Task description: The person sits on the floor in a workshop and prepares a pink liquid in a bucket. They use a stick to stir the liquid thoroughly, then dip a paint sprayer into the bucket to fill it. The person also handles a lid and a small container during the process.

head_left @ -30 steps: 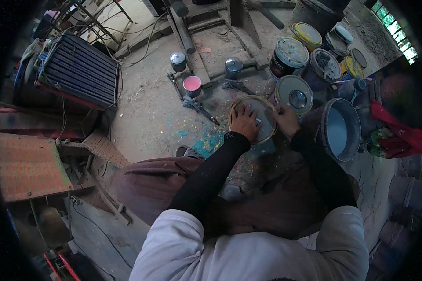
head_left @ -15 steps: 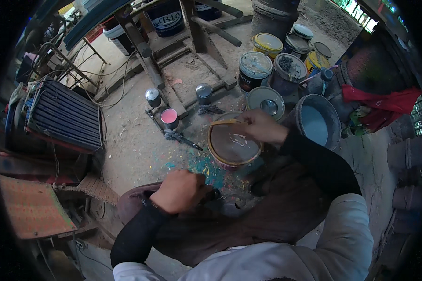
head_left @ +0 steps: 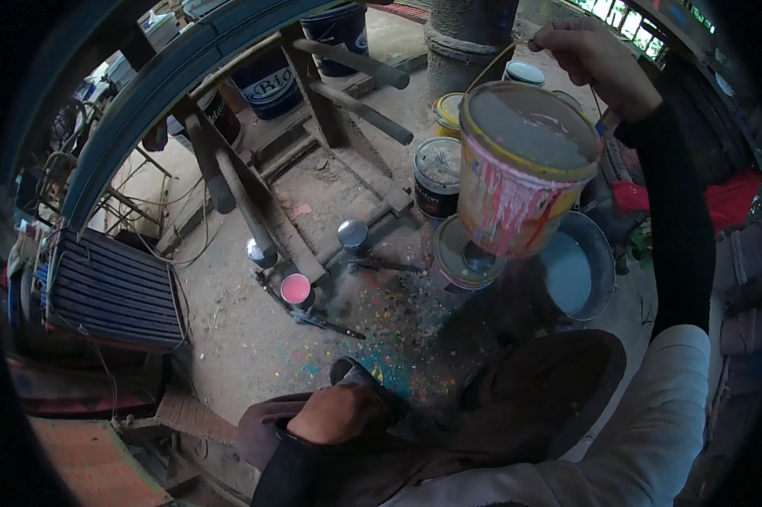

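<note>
A paint-streaked bucket (head_left: 516,194) with a yellowish rim hangs in the air at the right, its top covered by a grey surface. My right hand (head_left: 596,63) is closed on its thin wire handle (head_left: 492,61), above the rim. My left hand (head_left: 337,414) rests on my left knee with its fingers curled; whatever they hold, if anything, is hidden. Below the raised bucket are a lidded tub (head_left: 449,266) with a small metal cup (head_left: 479,258) on it and a large tub of pale blue liquid (head_left: 567,275). A cup of pink paint (head_left: 296,289) sits on a spray gun (head_left: 326,324).
Another spray gun (head_left: 389,266) and a silver-lidded cup (head_left: 352,233) lie by a metal frame (head_left: 313,266). Paint tubs (head_left: 437,173) stand behind the raised bucket. A red cloth (head_left: 732,203) hangs at right; a ribbed dark panel (head_left: 115,287) leans at left.
My right hand has lifted the bucket by its handle from the floor between my legs, up and to the right. My left hand has moved down onto my knee. The view has shifted.
</note>
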### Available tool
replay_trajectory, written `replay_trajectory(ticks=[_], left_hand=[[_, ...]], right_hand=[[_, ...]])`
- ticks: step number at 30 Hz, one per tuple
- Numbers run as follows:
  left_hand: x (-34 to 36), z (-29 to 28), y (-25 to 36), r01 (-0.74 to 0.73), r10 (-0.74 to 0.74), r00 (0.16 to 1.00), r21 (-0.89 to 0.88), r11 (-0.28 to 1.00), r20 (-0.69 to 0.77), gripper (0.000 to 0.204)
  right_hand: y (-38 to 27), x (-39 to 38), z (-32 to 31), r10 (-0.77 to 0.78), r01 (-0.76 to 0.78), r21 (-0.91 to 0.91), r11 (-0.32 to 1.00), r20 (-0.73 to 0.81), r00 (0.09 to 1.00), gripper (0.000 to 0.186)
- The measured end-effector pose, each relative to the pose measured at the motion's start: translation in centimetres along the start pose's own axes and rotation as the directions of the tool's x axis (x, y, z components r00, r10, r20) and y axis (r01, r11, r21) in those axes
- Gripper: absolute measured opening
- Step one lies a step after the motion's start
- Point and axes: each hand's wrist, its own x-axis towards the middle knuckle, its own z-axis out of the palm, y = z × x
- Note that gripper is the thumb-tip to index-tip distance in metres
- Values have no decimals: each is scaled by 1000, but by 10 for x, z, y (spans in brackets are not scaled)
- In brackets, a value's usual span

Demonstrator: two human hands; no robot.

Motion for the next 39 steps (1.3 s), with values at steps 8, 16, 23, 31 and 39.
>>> replay_trajectory(ticks=[8,16,23,31,39], left_hand=[[36,-28,0,172,-159,982,-125,977,104,34],[60,-38,-6,188,-158,977,-223,957,146,40],[72,-55,8,292,-269,953,-185,938,139,48],[69,-47,6,230,-221,973,-178,957,66,54],[55,-49,21,250,-238,968,-198,948,84,55]], right_hand=[[141,143,1,-25,-5,-100,995,-298,954,20],[275,246,20,24,-130,-413,901,-252,968,28],[317,267,45,31,-152,-552,820,-223,974,27],[317,250,43,102,-251,-763,595,-238,966,24],[299,223,82,19,-92,-809,580,-99,995,34]])
